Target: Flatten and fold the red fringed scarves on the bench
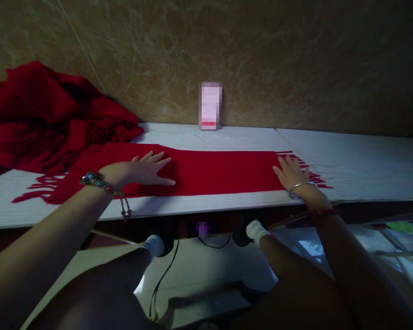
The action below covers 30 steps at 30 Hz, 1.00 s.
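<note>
A red scarf (220, 172) lies stretched out flat along a narrow white board, with fringes at its left and right ends. My left hand (146, 169) rests on the left half of the scarf, fingers spread, a ring on one finger and a beaded bracelet at the wrist. Over the right end, beside the fringe, lies my right hand (291, 174) with its fingers apart and a silver bangle at the wrist. Neither hand grips anything. A crumpled heap of red cloth (55, 110) sits at the far left and touches or overlaps the scarf's edge.
The white wood-grain board (358, 160) runs along a brown marbled wall (296, 59). A phone-like object (210, 105), pixelated, leans upright against the wall. Below the board are my legs, white socks (154, 245), a dark cable (165, 275) and a tiled floor.
</note>
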{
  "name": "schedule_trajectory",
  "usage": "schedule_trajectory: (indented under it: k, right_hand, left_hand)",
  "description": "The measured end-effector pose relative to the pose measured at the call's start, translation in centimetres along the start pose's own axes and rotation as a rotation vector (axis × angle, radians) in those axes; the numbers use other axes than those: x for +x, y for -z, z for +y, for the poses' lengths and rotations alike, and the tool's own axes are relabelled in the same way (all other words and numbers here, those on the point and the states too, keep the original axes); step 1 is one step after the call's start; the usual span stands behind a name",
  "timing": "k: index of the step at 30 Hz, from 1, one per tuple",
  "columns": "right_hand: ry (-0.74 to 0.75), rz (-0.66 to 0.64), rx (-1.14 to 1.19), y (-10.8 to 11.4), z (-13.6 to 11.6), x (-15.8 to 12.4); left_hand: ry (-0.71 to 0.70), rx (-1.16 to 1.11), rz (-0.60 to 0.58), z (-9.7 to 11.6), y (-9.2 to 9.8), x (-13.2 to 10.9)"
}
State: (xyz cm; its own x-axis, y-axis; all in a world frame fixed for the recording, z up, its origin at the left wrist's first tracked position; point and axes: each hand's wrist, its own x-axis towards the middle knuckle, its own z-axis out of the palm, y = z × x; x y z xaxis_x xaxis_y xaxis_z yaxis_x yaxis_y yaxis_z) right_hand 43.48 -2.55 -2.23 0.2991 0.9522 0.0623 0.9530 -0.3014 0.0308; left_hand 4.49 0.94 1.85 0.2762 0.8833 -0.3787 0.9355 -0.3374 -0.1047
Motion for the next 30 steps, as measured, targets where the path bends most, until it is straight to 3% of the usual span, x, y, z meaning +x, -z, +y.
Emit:
schedule_trajectory:
  k: [3,7,11,16,21,26,28,30]
  right_hand:
    - [0.209,0.003,0.066,1.2,-5.7,0.0]
    - [0.536,-0.035,0.115,1.2,-13.5,-0.2]
    - [0.628,-0.151,0.127,0.1,-16.7,-0.2]
    - [0.538,-0.184,0.076,-0.7,-13.7,1.1]
    - [0.311,-0.166,0.066,-1.4,-7.3,3.7]
    - [0.099,-0.065,0.077,-2.6,-1.1,5.9]
    - [0.047,0.008,0.078,-2.5,-0.1,6.0]
    - [0.111,0.113,0.088,-1.9,-0.7,5.6]
  left_hand:
    - [0.0,-0.022,0.135,1.1,0.7,2.4]
    - [-0.026,-0.016,0.253,2.9,-0.5,4.8]
    - [-0.033,-0.022,0.344,3.6,-2.0,5.0]
    - [-0.058,-0.013,0.356,3.4,-2.3,4.4]
    - [-0.058,-0.032,0.365,3.3,-2.4,4.7]
    - [-0.08,-0.061,0.418,3.3,-2.8,4.7]
    - [-0.089,-0.086,0.44,3.3,-2.9,4.7]
    - [-0.094,-0.114,0.464,3.4,-2.9,4.6]
